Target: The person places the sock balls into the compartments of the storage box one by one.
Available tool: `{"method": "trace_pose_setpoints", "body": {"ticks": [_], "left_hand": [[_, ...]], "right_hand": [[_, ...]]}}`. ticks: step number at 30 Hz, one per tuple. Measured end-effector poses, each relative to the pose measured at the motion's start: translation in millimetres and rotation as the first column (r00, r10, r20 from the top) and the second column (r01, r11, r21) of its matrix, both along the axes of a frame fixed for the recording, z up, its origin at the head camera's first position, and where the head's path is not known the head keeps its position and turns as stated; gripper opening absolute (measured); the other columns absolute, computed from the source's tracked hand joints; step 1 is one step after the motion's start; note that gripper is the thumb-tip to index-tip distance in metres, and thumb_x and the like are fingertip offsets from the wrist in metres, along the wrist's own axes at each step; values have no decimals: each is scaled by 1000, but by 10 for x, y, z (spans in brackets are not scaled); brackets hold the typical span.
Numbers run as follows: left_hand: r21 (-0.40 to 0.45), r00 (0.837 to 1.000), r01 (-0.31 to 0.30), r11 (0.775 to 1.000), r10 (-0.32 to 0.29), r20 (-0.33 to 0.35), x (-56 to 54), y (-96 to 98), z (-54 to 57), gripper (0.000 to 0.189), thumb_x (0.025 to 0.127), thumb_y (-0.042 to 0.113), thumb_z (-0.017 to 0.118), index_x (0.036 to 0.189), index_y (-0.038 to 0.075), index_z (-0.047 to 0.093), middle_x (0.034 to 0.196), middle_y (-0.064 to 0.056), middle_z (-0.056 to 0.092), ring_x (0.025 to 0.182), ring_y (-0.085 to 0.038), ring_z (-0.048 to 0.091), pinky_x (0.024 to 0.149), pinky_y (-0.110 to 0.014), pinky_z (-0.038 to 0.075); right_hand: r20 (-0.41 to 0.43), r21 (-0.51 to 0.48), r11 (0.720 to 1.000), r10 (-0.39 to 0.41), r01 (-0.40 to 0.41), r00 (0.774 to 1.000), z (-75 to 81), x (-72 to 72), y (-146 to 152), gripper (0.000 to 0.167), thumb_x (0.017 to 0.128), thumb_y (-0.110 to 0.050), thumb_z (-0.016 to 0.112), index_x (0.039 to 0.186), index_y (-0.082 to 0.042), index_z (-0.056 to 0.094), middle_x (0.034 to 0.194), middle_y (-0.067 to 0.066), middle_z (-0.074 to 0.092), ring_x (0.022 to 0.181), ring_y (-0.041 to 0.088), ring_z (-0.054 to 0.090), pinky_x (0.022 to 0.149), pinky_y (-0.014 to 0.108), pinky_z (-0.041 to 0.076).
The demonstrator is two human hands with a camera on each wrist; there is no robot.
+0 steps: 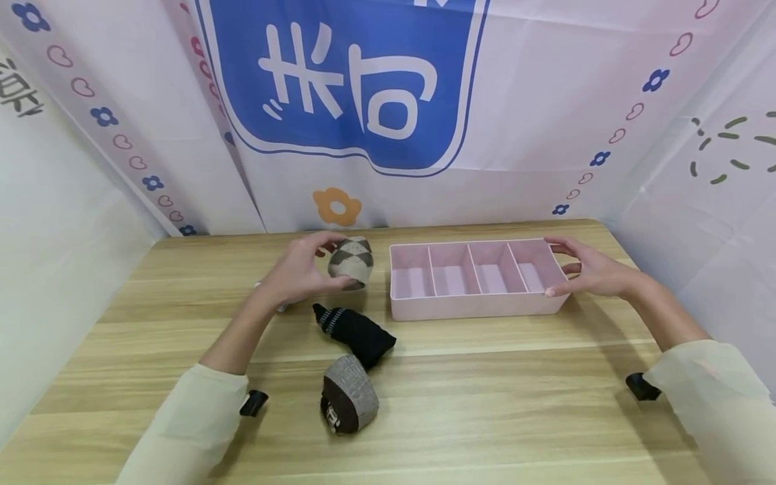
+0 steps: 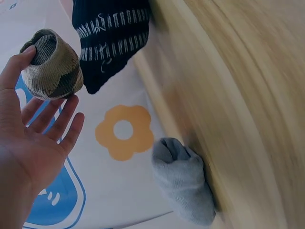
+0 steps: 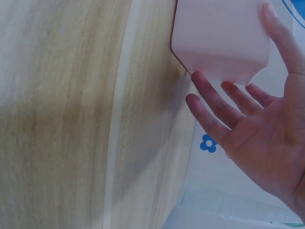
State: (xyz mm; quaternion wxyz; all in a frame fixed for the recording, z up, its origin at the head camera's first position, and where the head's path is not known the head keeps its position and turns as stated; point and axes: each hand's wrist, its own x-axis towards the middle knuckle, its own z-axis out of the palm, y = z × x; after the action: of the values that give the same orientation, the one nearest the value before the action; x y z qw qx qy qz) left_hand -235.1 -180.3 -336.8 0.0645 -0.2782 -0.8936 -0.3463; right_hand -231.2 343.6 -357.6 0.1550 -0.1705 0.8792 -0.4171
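Observation:
My left hand [image 1: 301, 267] holds a rolled sock [image 1: 351, 263] with a beige and brown diamond pattern between thumb and fingers, left of the pink divided box [image 1: 479, 306]. In the left wrist view this sock [image 2: 52, 71] shows its hollow opening. My right hand [image 1: 597, 271] grips the box's right end, thumb at the near corner and fingers toward the far one. Nearer to me lie a black sock [image 1: 360, 333] with pale stripes and a grey and dark brown rolled sock [image 1: 354, 391]. A light grey sock [image 2: 183, 181] is mostly hidden behind my left hand in the head view.
The box stands on a wooden table [image 1: 485, 404], near its back edge, and its compartments show bare floors. Behind the table hangs a white printed cloth [image 1: 521, 168]. Black wrist pieces sit below both sleeves.

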Motion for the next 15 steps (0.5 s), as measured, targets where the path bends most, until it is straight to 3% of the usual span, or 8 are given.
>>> {"method": "trace_pose_setpoints", "body": {"ticks": [10, 15], "left_hand": [[4, 999, 35, 999, -35, 9, -79, 191, 24, 69, 73, 20, 93, 131, -3, 64, 120, -18, 69, 107, -34, 62, 93, -50, 54], [-5, 999, 44, 999, -44, 0, -98, 261, 29, 69, 74, 20, 92, 132, -3, 63, 120, -19, 69, 108, -35, 63, 93, -49, 54]], "right_hand": [[56, -33, 999, 2, -1, 998, 3, 9, 16, 106, 88, -9, 78, 165, -6, 5, 165, 33, 15, 131, 59, 48, 87, 25, 53], [33, -30, 999, 11, -10, 999, -13, 6, 16, 103, 87, -7, 78, 164, -1, 10, 164, 36, 16, 130, 60, 48, 88, 21, 52]]}}
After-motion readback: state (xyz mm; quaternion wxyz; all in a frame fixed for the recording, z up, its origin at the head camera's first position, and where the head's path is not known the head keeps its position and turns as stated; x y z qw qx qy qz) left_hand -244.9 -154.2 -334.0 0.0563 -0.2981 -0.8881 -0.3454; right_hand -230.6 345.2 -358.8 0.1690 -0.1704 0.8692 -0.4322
